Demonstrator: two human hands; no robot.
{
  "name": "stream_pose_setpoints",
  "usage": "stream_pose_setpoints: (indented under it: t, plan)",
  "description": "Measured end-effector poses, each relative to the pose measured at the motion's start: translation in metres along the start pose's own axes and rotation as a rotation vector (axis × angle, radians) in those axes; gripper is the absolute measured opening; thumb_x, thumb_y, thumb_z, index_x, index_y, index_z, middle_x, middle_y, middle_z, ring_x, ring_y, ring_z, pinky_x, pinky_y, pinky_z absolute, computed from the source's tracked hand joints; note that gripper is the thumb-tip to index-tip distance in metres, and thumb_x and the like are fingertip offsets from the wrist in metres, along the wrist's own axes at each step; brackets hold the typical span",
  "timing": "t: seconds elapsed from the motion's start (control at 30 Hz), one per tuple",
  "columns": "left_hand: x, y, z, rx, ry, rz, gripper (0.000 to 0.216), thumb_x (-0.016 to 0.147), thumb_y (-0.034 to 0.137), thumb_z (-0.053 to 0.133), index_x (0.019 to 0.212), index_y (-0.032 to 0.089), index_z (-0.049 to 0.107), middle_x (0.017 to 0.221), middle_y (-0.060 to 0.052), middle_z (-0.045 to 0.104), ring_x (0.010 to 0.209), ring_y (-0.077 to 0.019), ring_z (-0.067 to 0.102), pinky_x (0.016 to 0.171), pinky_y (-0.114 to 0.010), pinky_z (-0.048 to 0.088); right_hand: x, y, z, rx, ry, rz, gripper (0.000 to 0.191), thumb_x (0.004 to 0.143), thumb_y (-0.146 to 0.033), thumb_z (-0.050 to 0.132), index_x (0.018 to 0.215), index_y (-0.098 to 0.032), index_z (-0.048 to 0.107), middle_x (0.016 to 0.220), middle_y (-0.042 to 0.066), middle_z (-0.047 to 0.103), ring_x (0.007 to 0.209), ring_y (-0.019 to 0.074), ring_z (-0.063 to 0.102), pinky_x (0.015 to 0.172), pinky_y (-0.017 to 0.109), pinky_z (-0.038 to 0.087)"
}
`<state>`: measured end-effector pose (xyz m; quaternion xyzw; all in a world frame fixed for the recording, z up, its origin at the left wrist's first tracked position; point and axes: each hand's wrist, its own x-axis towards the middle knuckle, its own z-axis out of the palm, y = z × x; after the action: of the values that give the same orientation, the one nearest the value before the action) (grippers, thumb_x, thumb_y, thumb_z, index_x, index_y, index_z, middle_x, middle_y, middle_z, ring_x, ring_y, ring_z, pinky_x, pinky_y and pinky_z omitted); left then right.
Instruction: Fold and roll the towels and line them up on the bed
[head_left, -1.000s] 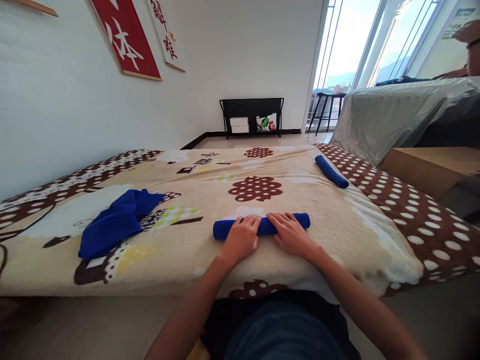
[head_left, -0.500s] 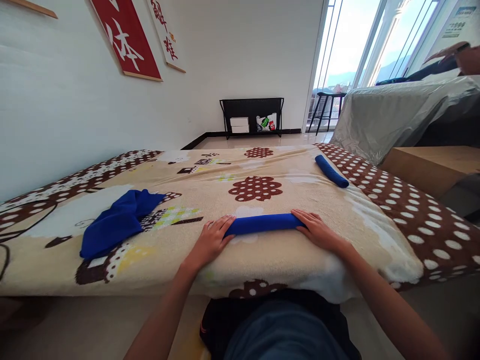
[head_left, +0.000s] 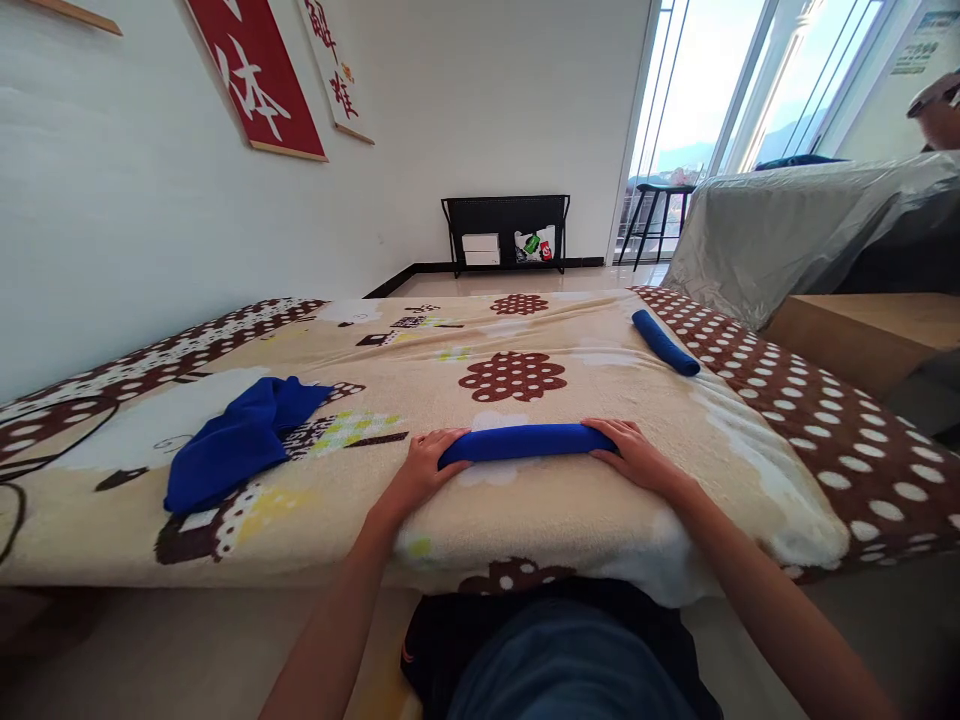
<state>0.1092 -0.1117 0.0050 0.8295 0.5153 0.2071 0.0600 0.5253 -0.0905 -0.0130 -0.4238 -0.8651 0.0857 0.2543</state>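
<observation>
A long rolled blue cloth (head_left: 531,442) lies crosswise on the patterned blanket (head_left: 570,510) in front of me. My left hand (head_left: 431,465) is closed around its left end, thumb on the near side and fingers over the top. At the opposite end, my right hand (head_left: 630,453) grips the roll in the same way. To the left rests a crumpled blue cloth (head_left: 244,440), loosely spread with folds. Farther off on the right is a second, shorter blue roll (head_left: 664,343), apart from both hands.
A black rack (head_left: 506,230) stands by the far wall. Grey plastic sheeting (head_left: 795,220) covers something at right, beside a cardboard box (head_left: 862,330). Part of another person (head_left: 941,115) shows at the right edge. A dark cable (head_left: 67,455) loops at far left.
My hands stay on the two ends of the roll, with the left hand's fingers slightly shifted. At the far right, the other person's outstretched arm has gone from view.
</observation>
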Motion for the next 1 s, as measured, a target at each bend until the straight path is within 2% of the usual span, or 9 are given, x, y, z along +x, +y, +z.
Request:
stream_pose_setpoints:
  t: [0.17, 0.27, 0.37, 0.5, 0.63, 0.73, 0.8, 0.9, 1.0]
  plan:
    - [-0.001, 0.001, -0.005, -0.076, -0.034, -0.024, 0.052, 0.097, 0.047, 0.052, 0.146, 0.032, 0.047, 0.147, -0.005, 0.055, 0.136, -0.0281, 0.047, 0.114, -0.049, 0.024, -0.001, -0.002, 0.0, -0.005, 0.068, -0.033, 0.048, 0.099, -0.039, 0.052, 0.146, -0.03, 0.048, 0.138, 0.008, 0.06, 0.127, 0.0268, 0.055, 0.11, 0.051, 0.04]
    - [-0.005, 0.003, -0.017, -0.123, -0.075, -0.034, 0.049, 0.097, 0.043, 0.052, 0.145, 0.03, 0.05, 0.145, -0.006, 0.057, 0.134, -0.0288, 0.049, 0.114, -0.049, 0.025, -0.004, -0.009, -0.012, 0.039, 0.088, -0.028, 0.045, 0.098, -0.039, 0.053, 0.142, -0.028, 0.051, 0.133, 0.009, 0.063, 0.122, 0.0266, 0.059, 0.107, 0.05, 0.044]
    - [-0.014, 0.012, -0.032, -0.157, -0.151, -0.017, 0.047, 0.095, 0.043, 0.057, 0.14, 0.03, 0.056, 0.14, -0.006, 0.061, 0.125, -0.0283, 0.054, 0.111, -0.045, 0.031, -0.004, -0.023, -0.046, 0.101, 0.11, -0.004, 0.044, 0.095, -0.041, 0.057, 0.137, -0.027, 0.053, 0.129, 0.008, 0.065, 0.116, 0.026, 0.063, 0.1, 0.044, 0.05]
    - [-0.022, 0.039, -0.037, -0.161, -0.196, -0.013, 0.048, 0.09, 0.046, 0.064, 0.135, 0.031, 0.059, 0.13, -0.004, 0.067, 0.114, -0.0272, 0.057, 0.108, -0.042, 0.036, 0.014, -0.058, -0.113, 0.119, 0.23, -0.069, 0.043, 0.086, -0.046, 0.069, 0.124, -0.027, 0.061, 0.121, 0.006, 0.068, 0.108, 0.0253, 0.065, 0.092, 0.038, 0.054]
    - [-0.009, 0.077, -0.018, -0.191, -0.139, -0.022, 0.048, 0.083, 0.043, 0.073, 0.127, 0.026, 0.063, 0.12, -0.005, 0.07, 0.114, -0.0287, 0.055, 0.11, -0.045, 0.032, 0.055, -0.117, -0.17, 0.118, 0.322, -0.25, 0.034, 0.085, -0.046, 0.069, 0.113, -0.026, 0.066, 0.106, 0.003, 0.07, 0.094, 0.0206, 0.066, 0.085, 0.035, 0.054]
    - [0.008, 0.109, 0.002, -0.319, -0.137, -0.019, 0.049, 0.077, 0.044, 0.079, 0.121, 0.025, 0.066, 0.112, -0.003, 0.07, 0.108, -0.0282, 0.055, 0.102, -0.041, 0.039, 0.089, -0.166, -0.197, 0.077, 0.368, -0.317, 0.029, 0.084, -0.046, 0.068, 0.102, -0.023, 0.068, 0.096, 0.003, 0.069, 0.087, 0.0194, 0.064, 0.078, 0.033, 0.053]
    - [0.017, 0.128, 0.015, -0.43, -0.122, -0.035, 0.051, 0.075, 0.044, 0.081, 0.12, 0.025, 0.066, 0.111, -0.003, 0.07, 0.106, -0.0279, 0.056, 0.097, -0.039, 0.042, 0.106, -0.191, -0.209, 0.03, 0.351, -0.348, 0.026, 0.083, -0.044, 0.068, 0.095, -0.021, 0.068, 0.09, 0.003, 0.068, 0.084, 0.019, 0.063, 0.075, 0.033, 0.051]
    - [0.022, 0.144, 0.031, -0.536, -0.116, -0.043, 0.046, 0.074, 0.044, 0.082, 0.112, 0.022, 0.069, 0.112, -0.006, 0.07, 0.108, -0.0287, 0.056, 0.097, -0.039, 0.043, 0.121, -0.208, -0.218, -0.04, 0.27, -0.398, 0.024, 0.082, -0.042, 0.069, 0.086, -0.019, 0.068, 0.079, 0.001, 0.065, 0.08, 0.0167, 0.059, 0.072, 0.031, 0.047]
    - [0.021, 0.145, 0.04, -0.52, -0.168, -0.063, 0.044, 0.07, 0.042, 0.084, 0.105, 0.02, 0.072, 0.113, -0.008, 0.069, 0.111, -0.031, 0.053, 0.099, -0.043, 0.041, 0.124, -0.206, -0.215, -0.101, 0.185, -0.431, 0.024, 0.081, -0.041, 0.069, 0.083, -0.018, 0.067, 0.072, -0.001, 0.061, 0.075, 0.0135, 0.054, 0.07, 0.029, 0.043]
